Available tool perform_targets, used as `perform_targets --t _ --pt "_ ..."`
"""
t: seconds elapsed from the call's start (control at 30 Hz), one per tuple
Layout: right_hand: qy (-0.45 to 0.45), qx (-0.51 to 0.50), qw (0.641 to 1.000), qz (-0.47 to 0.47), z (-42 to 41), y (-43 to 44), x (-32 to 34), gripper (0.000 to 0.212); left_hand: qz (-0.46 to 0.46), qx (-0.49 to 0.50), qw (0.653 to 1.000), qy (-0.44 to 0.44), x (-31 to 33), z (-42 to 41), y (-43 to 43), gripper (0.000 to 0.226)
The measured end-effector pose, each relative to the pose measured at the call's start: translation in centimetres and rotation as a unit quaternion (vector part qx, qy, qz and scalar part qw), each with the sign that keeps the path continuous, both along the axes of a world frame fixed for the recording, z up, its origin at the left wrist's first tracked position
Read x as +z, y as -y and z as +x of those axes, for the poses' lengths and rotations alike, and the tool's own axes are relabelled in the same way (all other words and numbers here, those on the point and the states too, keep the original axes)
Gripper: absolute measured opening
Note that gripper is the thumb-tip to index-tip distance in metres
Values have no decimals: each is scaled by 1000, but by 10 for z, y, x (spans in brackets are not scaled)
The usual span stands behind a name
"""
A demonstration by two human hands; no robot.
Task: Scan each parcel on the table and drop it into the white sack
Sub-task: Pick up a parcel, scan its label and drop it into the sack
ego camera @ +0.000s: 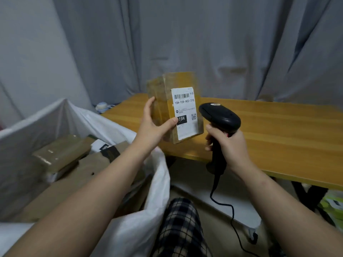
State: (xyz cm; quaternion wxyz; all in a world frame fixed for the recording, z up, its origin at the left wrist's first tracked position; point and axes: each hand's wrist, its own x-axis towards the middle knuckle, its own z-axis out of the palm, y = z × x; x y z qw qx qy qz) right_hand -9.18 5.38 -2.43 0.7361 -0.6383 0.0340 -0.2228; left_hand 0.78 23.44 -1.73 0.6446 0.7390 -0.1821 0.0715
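My left hand (pixel 155 123) holds a brown cardboard parcel (pixel 167 86) upright above the near left part of the wooden table (pixel 278 130), thumb on its white shipping label (pixel 185 108), fingers behind the box. The label faces me with a barcode at its top. My right hand (pixel 228 145) grips the handle of a black barcode scanner (pixel 220 115), whose head sits just right of the label. The white sack (pixel 159 182) stands open at lower left with several brown parcels (pixel 63 153) inside.
The scanner's black cable (pixel 232 216) hangs down to the floor. A grey curtain (pixel 204 43) hangs behind the table. A small pale object (pixel 102 106) sits past the table's left end. Green bags (pixel 332 204) lie under the table at right. My checked trouser leg (pixel 181 229) is below.
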Motion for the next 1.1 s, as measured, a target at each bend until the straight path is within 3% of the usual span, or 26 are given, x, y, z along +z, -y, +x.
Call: perform_targets --t 0.07,0.23,0.33,0.43,0.57,0.7,0.8,0.87,1.0,1.1 --pt "-55 30 998 -1 12 -26 -7 10 36 65 997 10 2 -9 -50 88" --pt "-188 120 964 -147 34 -88 -44 19 152 168 974 0 6 -41 -142 90" --pt "-258 45 939 -223 50 -110 -61 16 294 271 917 4 25 -50 -170 84" --pt "-301 9 944 -136 61 -118 -46 13 398 311 863 6 41 -52 -192 79" --pt "-244 14 967 -66 77 -143 10 23 378 352 855 57 71 -48 -205 77" --pt "-189 114 975 -16 67 -175 24 23 380 354 852 66 88 -34 -208 77" --pt "-192 39 980 33 74 -127 28 30 405 331 852 27 80 -30 -209 83" --pt "-226 -14 974 -2 76 -98 26 29 427 294 855 -1 69 -30 -202 88" --pt "-257 12 963 -84 76 -109 -12 19 471 209 857 -7 50 -26 -170 75" --pt "-239 19 960 -148 78 -118 -40 14 504 122 853 -59 21 -23 -159 77"
